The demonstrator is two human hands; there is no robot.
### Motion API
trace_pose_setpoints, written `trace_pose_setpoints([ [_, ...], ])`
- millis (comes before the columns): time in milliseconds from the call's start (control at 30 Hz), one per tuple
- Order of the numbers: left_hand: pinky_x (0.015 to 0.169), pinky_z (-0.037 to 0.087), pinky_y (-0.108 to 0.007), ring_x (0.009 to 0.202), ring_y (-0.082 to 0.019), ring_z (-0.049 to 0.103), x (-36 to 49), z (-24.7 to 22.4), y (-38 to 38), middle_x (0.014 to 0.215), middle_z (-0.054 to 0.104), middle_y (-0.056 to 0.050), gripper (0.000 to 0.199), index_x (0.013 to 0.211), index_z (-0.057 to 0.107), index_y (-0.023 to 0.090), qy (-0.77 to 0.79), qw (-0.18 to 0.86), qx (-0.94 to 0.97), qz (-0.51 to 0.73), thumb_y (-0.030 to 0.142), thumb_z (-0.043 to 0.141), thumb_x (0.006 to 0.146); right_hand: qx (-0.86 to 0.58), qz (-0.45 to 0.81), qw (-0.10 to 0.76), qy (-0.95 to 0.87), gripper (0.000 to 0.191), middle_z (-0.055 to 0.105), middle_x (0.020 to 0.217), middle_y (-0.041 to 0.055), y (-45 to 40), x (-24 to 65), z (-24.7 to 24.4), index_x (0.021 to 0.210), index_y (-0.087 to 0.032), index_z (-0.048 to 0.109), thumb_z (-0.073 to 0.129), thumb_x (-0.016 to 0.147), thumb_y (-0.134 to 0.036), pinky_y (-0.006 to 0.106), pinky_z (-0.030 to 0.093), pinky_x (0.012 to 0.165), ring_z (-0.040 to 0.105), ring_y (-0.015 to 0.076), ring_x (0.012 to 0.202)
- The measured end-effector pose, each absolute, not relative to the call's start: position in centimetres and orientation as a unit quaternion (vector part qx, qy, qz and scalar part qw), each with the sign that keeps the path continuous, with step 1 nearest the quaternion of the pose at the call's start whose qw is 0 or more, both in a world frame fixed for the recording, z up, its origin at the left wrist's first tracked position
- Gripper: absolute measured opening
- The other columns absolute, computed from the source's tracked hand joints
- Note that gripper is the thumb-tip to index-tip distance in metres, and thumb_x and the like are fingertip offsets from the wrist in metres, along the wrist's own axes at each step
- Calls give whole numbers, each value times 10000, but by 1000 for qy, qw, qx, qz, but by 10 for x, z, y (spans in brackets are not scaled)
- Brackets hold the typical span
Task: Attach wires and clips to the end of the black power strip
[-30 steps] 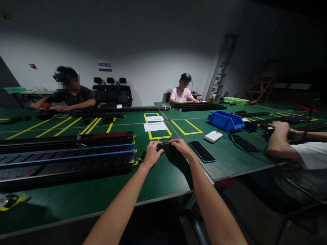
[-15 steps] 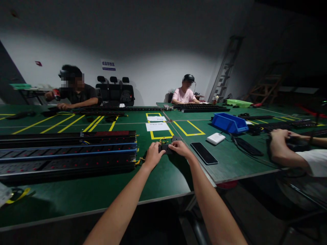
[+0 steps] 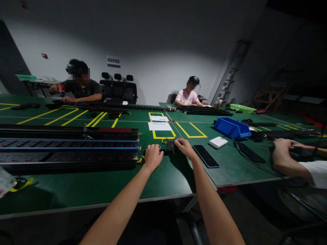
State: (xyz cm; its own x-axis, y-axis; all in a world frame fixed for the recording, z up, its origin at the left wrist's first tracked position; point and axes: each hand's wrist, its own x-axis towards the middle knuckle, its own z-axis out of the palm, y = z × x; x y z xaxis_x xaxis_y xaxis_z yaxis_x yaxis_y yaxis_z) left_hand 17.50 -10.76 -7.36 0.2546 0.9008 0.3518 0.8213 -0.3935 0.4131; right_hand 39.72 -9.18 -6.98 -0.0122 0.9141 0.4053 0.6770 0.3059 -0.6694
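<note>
At the table's near edge, my left hand [image 3: 153, 158] is closed, fingers curled round a small black part [image 3: 161, 150] that they mostly cover. My right hand [image 3: 185, 148] pinches the right side of a flat dark grey plate [image 3: 171, 145] between thumb and fingers. A narrow gap separates the plate from the left fingertips. Short yellow wires [image 3: 165, 140] show just behind these pieces; where they attach is hard to make out. Left of my left hand lie long black power strips [image 3: 112, 157] with red dots and wire ends.
A phone [image 3: 205, 156], a white power bank [image 3: 218, 142] and a blue bin [image 3: 232, 128] stand to the right. Paper sheets [image 3: 159, 126] lie ahead inside yellow tape. A co-worker's hands [image 3: 284, 144] work at far right; two people sit across the green table [image 3: 122, 190].
The dark plate has turned upward in my right hand and come apart from my left fingers. My left hand has curled further over its part. The view has shifted slightly.
</note>
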Motion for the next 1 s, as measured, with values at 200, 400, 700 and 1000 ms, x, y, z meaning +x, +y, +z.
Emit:
trace_pose_setpoints([
  [200,928,405,-408,1037,-281,541,174,-73,-113,1045,647,-151,221,1025,643,148,564,67,770,291,230,453,949,-533,206,332,-751,456,622,668,26,-95,380,-71,701,-160,658,505,874,-554,248,358,565,525,153,616],
  [400,927,403,-408,1047,-284,534,175,-73,-116,1043,634,-153,195,1018,630,157,566,66,768,293,226,466,940,-585,105,311,-742,319,688,737,59,-91,375,-80,776,-176,718,539,877,-421,262,380,606,591,182,672],
  [700,919,420,-385,1013,-261,555,175,-75,-115,1021,646,-132,211,1007,650,161,561,51,775,287,238,470,926,-587,95,310,-742,252,715,791,59,-89,373,-85,892,-184,739,607,860,-397,265,412,630,620,188,705],
  [1000,916,414,-378,1020,-268,549,173,-73,-115,1023,651,-141,249,1029,668,146,548,64,782,289,227,450,941,-578,103,323,-742,243,714,781,51,-90,366,-86,899,-191,749,621,865,-396,267,406,629,621,188,694],
])
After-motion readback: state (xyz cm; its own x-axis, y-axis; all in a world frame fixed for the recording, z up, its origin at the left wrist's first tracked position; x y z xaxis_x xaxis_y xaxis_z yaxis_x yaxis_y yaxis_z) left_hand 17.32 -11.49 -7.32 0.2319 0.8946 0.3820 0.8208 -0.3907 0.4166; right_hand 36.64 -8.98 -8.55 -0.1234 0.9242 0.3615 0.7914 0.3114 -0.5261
